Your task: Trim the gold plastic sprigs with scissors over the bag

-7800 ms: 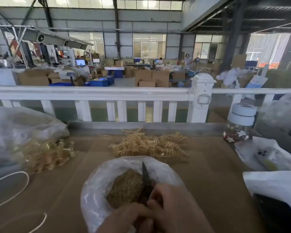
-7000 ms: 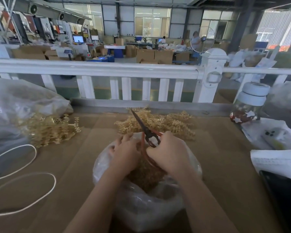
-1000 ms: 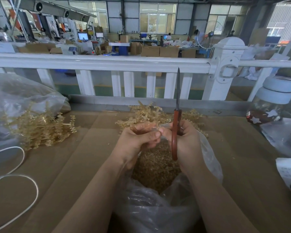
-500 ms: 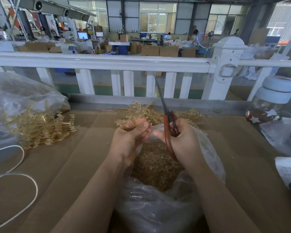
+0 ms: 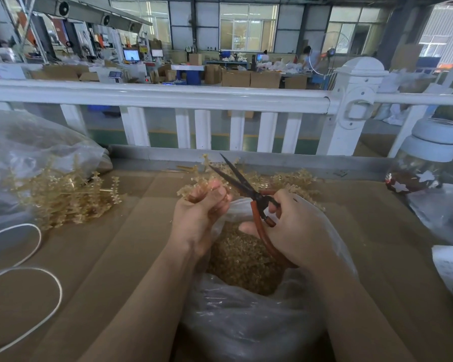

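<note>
Snipping gold sprigs over the bag, head cam view

My left hand (image 5: 202, 218) is pinching a gold plastic sprig (image 5: 198, 185) up at the fingertips, holding it right above the open mouth of the clear plastic bag (image 5: 246, 322) that's sitting on the brown worktop (image 5: 110, 257) in front of me. My right hand (image 5: 296, 231) is gripping the red handles of the scissors (image 5: 249, 192), and the dark blades are standing apart, pointing up and to the left, just beside the sprig. The bag is holding a heap of gold trimmings (image 5: 241, 259). A loose pile of sprigs (image 5: 285, 181) is lying on the worktop just behind the bag, and another bunch (image 5: 63, 194) is spilling out of a big clear bag (image 5: 32, 147) on the left, near a white cord (image 5: 37, 291). A jar with a white lid (image 5: 429, 155) is sitting at the right by the white railing (image 5: 168, 96).
</note>
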